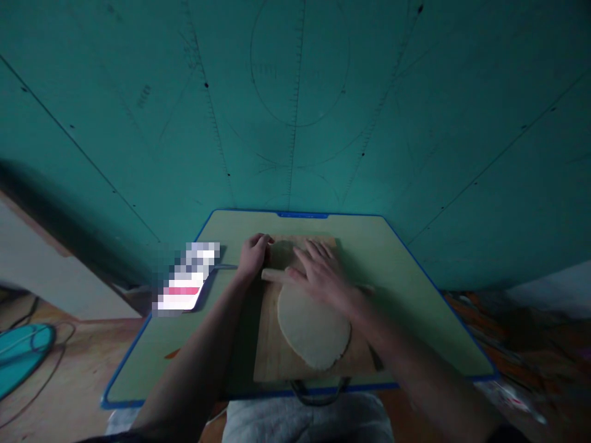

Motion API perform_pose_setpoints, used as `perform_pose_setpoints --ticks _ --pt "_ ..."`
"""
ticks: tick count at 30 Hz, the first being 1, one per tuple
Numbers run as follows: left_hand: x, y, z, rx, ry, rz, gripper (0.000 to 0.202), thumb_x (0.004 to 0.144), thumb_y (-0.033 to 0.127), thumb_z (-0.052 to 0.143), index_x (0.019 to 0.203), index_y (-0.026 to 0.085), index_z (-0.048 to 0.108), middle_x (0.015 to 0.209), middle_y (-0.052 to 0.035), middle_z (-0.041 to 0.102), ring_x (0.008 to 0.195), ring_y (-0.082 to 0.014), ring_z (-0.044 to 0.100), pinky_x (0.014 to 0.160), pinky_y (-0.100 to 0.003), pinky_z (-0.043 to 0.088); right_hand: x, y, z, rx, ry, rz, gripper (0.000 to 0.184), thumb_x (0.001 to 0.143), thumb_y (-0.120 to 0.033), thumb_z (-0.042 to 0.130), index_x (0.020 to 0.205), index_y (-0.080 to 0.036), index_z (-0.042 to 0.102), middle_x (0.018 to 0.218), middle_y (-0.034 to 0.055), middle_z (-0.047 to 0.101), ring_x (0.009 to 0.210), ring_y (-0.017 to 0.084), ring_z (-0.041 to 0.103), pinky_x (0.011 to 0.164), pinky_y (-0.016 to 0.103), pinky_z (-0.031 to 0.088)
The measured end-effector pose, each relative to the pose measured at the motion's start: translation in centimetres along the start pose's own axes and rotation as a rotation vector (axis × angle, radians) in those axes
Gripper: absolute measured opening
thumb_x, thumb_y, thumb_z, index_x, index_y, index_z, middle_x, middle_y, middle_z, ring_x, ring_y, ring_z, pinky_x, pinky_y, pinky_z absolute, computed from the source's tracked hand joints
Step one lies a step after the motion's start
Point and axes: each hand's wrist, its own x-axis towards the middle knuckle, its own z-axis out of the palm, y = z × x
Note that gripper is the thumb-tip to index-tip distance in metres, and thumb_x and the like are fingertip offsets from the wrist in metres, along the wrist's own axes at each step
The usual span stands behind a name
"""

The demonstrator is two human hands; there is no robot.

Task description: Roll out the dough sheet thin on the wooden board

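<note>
1. The rolling pin [276, 275] is laid across the wooden board [272, 360], touching the far edge of the dough [314, 332].
2. It is pressed by the right hand [323, 274], fingers spread flat.
3. At the board's far-left corner the left hand [253, 255] is curled; its hold cannot be told.

Two forearms, bare along all their visible length, run up from the bottom edge of the frame. The left hand [253, 255] and the right hand [323, 274] are bare too. At bottom centre, a light grey fuzzy garment [305, 421] covers the lap.
</note>
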Motion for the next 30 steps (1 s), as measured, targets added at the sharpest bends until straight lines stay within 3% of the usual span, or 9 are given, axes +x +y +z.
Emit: perform_pose_setpoints --ticks 3,6,11,14,19,24,27,30 --pt "0.0 0.1 0.0 0.001 0.018 0.017 0.022 0.071 0.039 0.053 0.065 0.019 0.060 0.047 0.0048 0.048 0.044 -0.0114 0.045 0.046 -0.023 0.035 1.7 0.8 -0.1 0.006 -0.067 0.058 0.066 0.100 -0.059 0.037 0.141 -0.011 0.054 0.154 0.0213 0.041 0.146 0.033 0.034 0.120 0.050 0.023" --pt "0.0 0.0 0.0 -0.004 0.014 0.014 0.023 0.071 0.040 0.052 0.066 0.019 0.060 0.046 0.0052 0.047 0.042 -0.0115 0.044 0.044 -0.023 0.034 1.0 0.1 -0.4 0.017 -0.099 0.022 0.069 0.099 -0.060 0.037 0.140 -0.008 0.054 0.154 0.0236 0.040 0.145 0.034 0.033 0.119 0.051 0.025" --pt "-0.1 -0.1 0.0 -0.001 0.003 0.013 0.022 0.071 0.040 0.052 0.067 0.020 0.059 0.045 0.0055 0.047 0.039 -0.0117 0.043 0.042 -0.023 0.033 -4.2 -3.5 -0.2 0.026 -0.015 -0.043 0.065 0.097 -0.050 0.049 0.147 -0.007 0.045 0.151 0.0216 0.046 0.140 0.033 0.042 0.117 0.050 0.033" --pt "-0.1 -0.1 0.0 0.006 0.002 0.028 0.022 0.071 0.039 0.051 0.067 0.019 0.060 0.044 0.0053 0.047 0.039 -0.0117 0.044 0.042 -0.023 0.032 -8.0 -5.5 0.1 0.048 0.021 -0.101 0.073 0.093 -0.050 0.055 0.150 -0.008 0.039 0.156 0.0194 0.039 0.143 0.034 0.038 0.118 0.052 0.032" --pt "-0.1 -0.1 0.0 0.011 -0.013 0.035 0.022 0.072 0.038 0.051 0.067 0.019 0.060 0.043 0.0052 0.047 0.038 -0.0118 0.043 0.041 -0.023 0.031 -11.9 -6.6 -0.8 0.110 0.096 -0.187 0.060 0.096 -0.043 0.052 0.148 -0.012 0.044 0.154 0.0118 0.045 0.141 0.027 0.042 0.117 0.043 0.038" --pt "0.1 -0.4 0.1 0.008 -0.009 0.028 0.022 0.073 0.039 0.050 0.067 0.020 0.059 0.042 0.0055 0.047 0.037 -0.0123 0.044 0.041 -0.023 0.032 -10.1 -5.1 -1.6 0.216 0.061 -0.093 0.045 0.099 -0.033 0.044 0.140 -0.014 0.052 0.136 0.0124 0.063 0.124 0.025 0.058 0.106 0.043 0.048" --pt "0.0 -0.3 0.1 0.011 -0.007 0.026 0.022 0.073 0.039 0.051 0.067 0.020 0.059 0.042 0.0053 0.047 0.037 -0.0125 0.044 0.041 -0.023 0.032 -7.3 -4.2 -0.8 0.174 0.051 -0.037 0.047 0.100 -0.033 0.042 0.142 -0.014 0.050 0.142 0.0152 0.058 0.130 0.028 0.053 0.107 0.047 0.046" --pt "-0.2 0.0 0.0 0.015 -0.005 0.028 0.022 0.074 0.039 0.051 0.067 0.019 0.060 0.043 0.0053 0.047 0.039 -0.0123 0.044 0.042 -0.024 0.032 -4.0 -3.5 -0.1 0.091 0.036 -0.019 0.051 0.101 -0.041 0.040 0.144 -0.014 0.049 0.150 0.0161 0.049 0.140 0.030 0.042 0.111 0.048 0.040"
